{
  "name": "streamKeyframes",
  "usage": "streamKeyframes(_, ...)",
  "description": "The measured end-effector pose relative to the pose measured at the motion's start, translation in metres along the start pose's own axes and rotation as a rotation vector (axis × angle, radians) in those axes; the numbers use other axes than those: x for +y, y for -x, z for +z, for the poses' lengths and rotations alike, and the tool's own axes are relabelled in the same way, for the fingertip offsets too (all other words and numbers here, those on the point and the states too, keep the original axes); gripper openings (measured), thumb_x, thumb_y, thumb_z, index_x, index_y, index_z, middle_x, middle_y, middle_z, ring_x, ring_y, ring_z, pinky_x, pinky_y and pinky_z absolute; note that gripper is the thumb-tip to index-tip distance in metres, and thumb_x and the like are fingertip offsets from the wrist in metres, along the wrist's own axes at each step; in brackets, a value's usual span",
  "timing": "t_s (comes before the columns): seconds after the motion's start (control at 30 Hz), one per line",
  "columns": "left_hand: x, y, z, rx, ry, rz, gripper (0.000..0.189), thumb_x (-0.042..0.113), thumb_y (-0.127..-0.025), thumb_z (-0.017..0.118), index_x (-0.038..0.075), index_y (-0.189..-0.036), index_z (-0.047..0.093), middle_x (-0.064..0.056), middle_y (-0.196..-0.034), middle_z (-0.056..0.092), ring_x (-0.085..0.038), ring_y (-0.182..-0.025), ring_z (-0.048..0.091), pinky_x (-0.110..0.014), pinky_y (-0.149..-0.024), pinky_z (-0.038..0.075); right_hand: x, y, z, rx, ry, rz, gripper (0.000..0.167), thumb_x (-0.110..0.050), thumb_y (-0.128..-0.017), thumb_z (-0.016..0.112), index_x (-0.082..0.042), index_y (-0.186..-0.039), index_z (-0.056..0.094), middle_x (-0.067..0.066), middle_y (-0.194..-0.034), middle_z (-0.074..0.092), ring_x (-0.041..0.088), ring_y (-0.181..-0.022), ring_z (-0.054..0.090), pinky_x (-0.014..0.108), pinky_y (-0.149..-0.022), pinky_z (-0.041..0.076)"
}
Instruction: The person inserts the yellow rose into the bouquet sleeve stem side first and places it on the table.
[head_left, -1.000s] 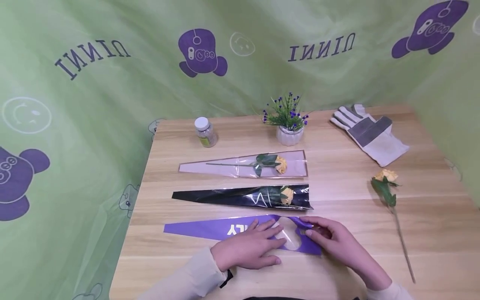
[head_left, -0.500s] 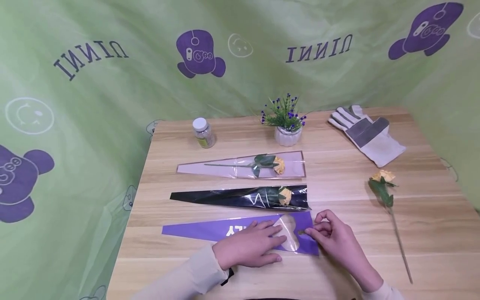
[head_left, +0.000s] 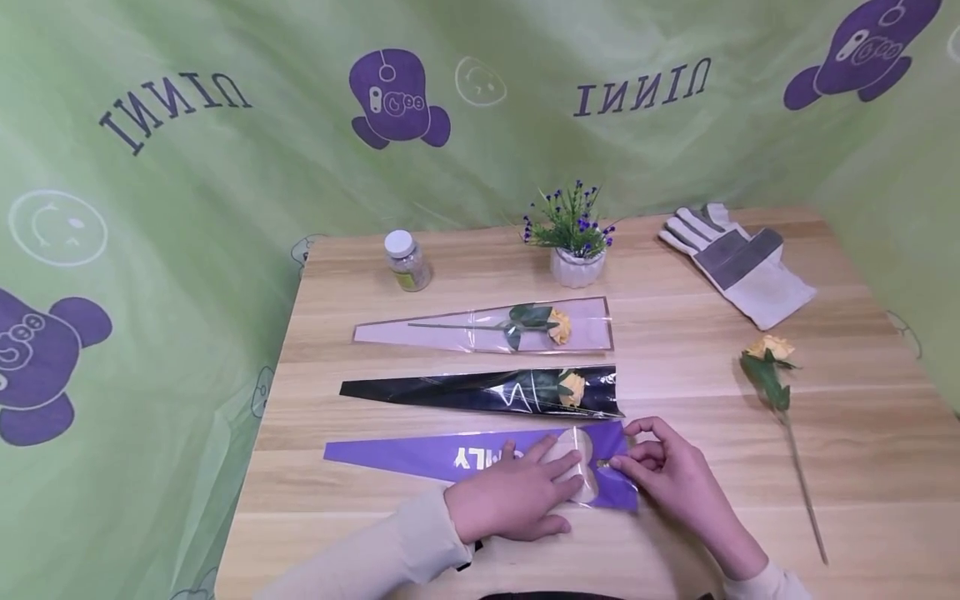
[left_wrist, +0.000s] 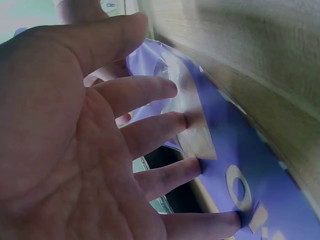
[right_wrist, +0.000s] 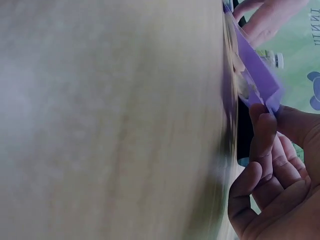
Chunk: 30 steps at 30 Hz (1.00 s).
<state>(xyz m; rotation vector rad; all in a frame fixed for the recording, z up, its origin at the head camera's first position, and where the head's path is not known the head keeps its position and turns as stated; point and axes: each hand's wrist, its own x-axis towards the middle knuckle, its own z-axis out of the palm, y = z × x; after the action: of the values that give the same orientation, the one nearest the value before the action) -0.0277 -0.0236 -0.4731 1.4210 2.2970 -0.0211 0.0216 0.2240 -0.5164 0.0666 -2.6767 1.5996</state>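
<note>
Green curtain [head_left: 292, 167] hangs behind the wooden table [head_left: 281, 550], where the purple bag [head_left: 397, 452] lies. The left hand [head_left: 517, 500], fingers straight and apart across the bag, has just slid towards its wide end, baring more lettering [head_left: 472, 458]; the right hand [head_left: 675, 473] pinches that end's edge. The bag seems steadied while its mouth is worked. Just beyond it lies a black bag [head_left: 427, 392]; to its right, a loose rose [head_left: 767, 382].

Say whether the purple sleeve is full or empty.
Apparently empty: no flower shows through the heart-shaped window of the purple sleeve, though the left hand covers part of it.
</note>
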Motion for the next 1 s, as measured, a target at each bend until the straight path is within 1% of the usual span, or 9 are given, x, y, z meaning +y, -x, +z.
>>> streamKeyframes(0.2, 0.0, 0.0, -0.002, -0.006, 0.013, -0.003, 0.061, 0.059, -0.099, 0.054, 0.031, -0.152, 0.047, 0.006, -0.164, 0.027, -0.031, -0.151, 0.019, -0.067, -0.097, 0.043, 0.0, -0.002, 0.0, -0.009, -0.004, 0.008, 0.045, 0.003, -0.078, 0.084, -0.006, -0.113, 0.057, -0.009, -0.073, 0.07, 0.01, -0.06, 0.067, 0.028, -0.053, 0.052)
streamKeyframes(0.37, -0.001, -0.001, -0.002, 0.004, 0.001, 0.001, 0.06, 0.059, -0.099, 0.054, 0.03, -0.152, 0.048, 0.005, -0.164, 0.028, -0.03, -0.151, 0.019, -0.066, -0.096, 0.044, -0.001, -0.003, -0.001, 0.0, 0.009, -0.024, 0.044, 0.004, -0.077, 0.085, -0.006, -0.111, 0.058, -0.008, -0.073, 0.069, 0.01, -0.058, 0.065, 0.027, -0.05, 0.052)
streamKeyframes(0.5, -0.001, -0.002, -0.002, 0.001, -0.002, -0.006, 0.06, 0.059, -0.099, 0.053, 0.031, -0.152, 0.048, 0.007, -0.164, 0.028, -0.029, -0.151, 0.02, -0.065, -0.096, 0.045, -0.002, 0.0, -0.001, 0.009, 0.04, -0.002, 0.028, -0.006, -0.082, 0.084, -0.009, -0.103, 0.064, -0.01, -0.074, 0.068, 0.009, -0.059, 0.064, 0.026, -0.052, 0.052)
streamKeyframes(0.6, 0.0, -0.001, -0.001, 0.0, -0.01, -0.013, 0.062, 0.059, -0.099, 0.054, 0.031, -0.154, 0.045, 0.007, -0.164, 0.027, -0.029, -0.151, 0.019, -0.064, -0.096, 0.045, -0.005, 0.005, -0.003, 0.0, 0.051, 0.048, 0.012, -0.016, -0.089, 0.079, -0.014, -0.095, 0.069, -0.01, -0.073, 0.065, 0.009, -0.06, 0.06, 0.026, -0.054, 0.05)
streamKeyframes(0.67, 0.001, -0.003, 0.0, 0.011, -0.036, -0.012, 0.063, 0.059, -0.099, 0.053, 0.032, -0.155, 0.043, 0.007, -0.164, 0.028, -0.03, -0.15, 0.021, -0.064, -0.095, 0.046, -0.005, 0.007, -0.005, -0.005, 0.05, 0.054, 0.005, -0.018, -0.093, 0.075, -0.016, -0.094, 0.071, -0.01, -0.072, 0.063, 0.009, -0.06, 0.057, 0.026, -0.053, 0.048)
streamKeyframes(0.73, 0.001, -0.005, 0.0, 0.028, -0.079, -0.009, 0.062, 0.058, -0.099, 0.053, 0.032, -0.155, 0.043, 0.007, -0.163, 0.03, -0.03, -0.149, 0.024, -0.063, -0.093, 0.048, -0.006, 0.009, -0.006, -0.01, 0.046, 0.022, 0.003, -0.015, -0.097, 0.071, -0.017, -0.096, 0.073, -0.009, -0.072, 0.062, 0.009, -0.06, 0.056, 0.025, -0.054, 0.047)
streamKeyframes(0.83, 0.001, -0.007, 0.0, 0.05, -0.138, -0.004, 0.059, 0.058, -0.1, 0.053, 0.032, -0.153, 0.046, 0.008, -0.16, 0.035, -0.031, -0.146, 0.03, -0.06, -0.093, 0.048, -0.009, 0.008, -0.006, -0.027, 0.032, -0.103, 0.015, -0.004, -0.098, 0.066, -0.016, -0.102, 0.074, -0.007, -0.084, 0.068, 0.01, -0.071, 0.062, 0.023, -0.063, 0.05)
streamKeyframes(0.93, 0.0, -0.009, -0.001, 0.069, -0.177, 0.011, 0.057, 0.058, -0.101, 0.051, 0.033, -0.151, 0.049, 0.009, -0.158, 0.04, -0.028, -0.143, 0.036, -0.058, -0.099, 0.044, -0.012, 0.006, -0.003, -0.064, 0.006, -0.229, 0.021, 0.003, -0.095, 0.066, -0.012, -0.108, 0.075, -0.003, -0.101, 0.07, 0.011, -0.081, 0.065, 0.023, -0.069, 0.053)
streamKeyframes(1.0, -0.002, -0.012, -0.002, 0.094, -0.174, 0.026, 0.055, 0.058, -0.102, 0.048, 0.032, -0.151, 0.049, 0.009, -0.156, 0.042, -0.025, -0.14, 0.039, -0.056, -0.105, 0.039, -0.013, 0.006, 0.001, -0.073, 0.007, -0.277, 0.023, 0.004, -0.093, 0.068, -0.009, -0.111, 0.074, -0.002, -0.105, 0.069, 0.01, -0.08, 0.064, 0.023, -0.066, 0.053)
